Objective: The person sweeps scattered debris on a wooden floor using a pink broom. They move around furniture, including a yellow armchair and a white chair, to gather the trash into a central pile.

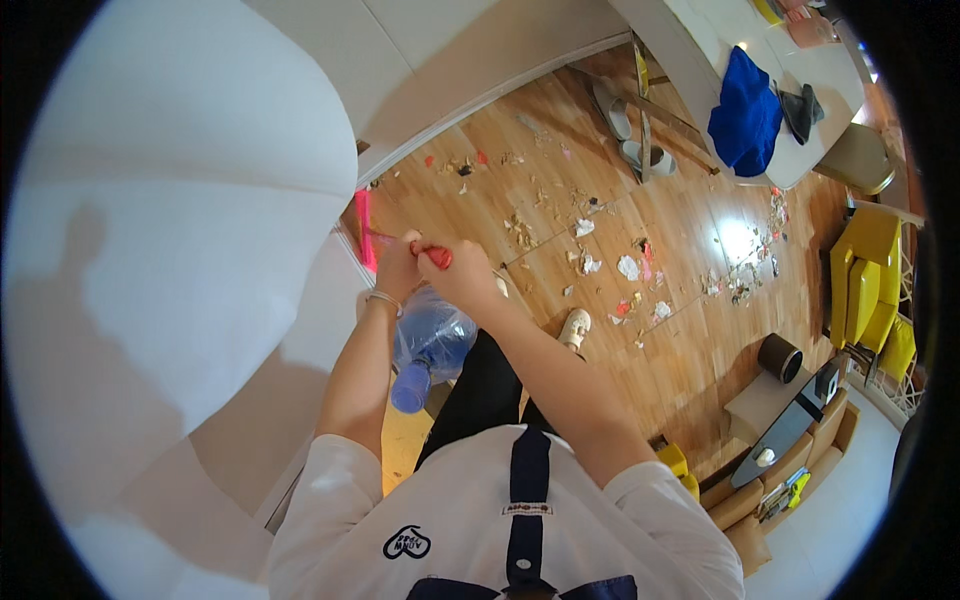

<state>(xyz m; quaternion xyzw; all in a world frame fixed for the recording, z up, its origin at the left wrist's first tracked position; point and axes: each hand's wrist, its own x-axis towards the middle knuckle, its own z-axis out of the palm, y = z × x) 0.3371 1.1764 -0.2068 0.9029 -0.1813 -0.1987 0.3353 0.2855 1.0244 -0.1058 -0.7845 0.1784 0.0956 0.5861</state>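
Both my hands are closed around the red handle (pixel 439 258) of what looks like a broom. My left hand (pixel 397 268) grips farther down the shaft, and my right hand (pixel 466 276) is at its top end. Beyond my left hand a pink bar (pixel 365 232), apparently the broom's head, rests near the wall corner; its bristles cannot be made out. Scraps of crumpled white paper (pixel 628 268), red bits (pixel 482 157) and dry brown debris (pixel 519 231) lie scattered over the wood-look floor (pixel 480 195).
Beneath my forearms stands a large blue water bottle (pixel 439 330) in clear plastic. A white rounded surface (pixel 187 225) fills the left. At upper right a table (pixel 690 75) holds a blue cloth (pixel 746 112), with slippers (pixel 637 154) below. Yellow chair (pixel 866 285), dark bin (pixel 780 358) and sofa (pixel 806 450) line the right.
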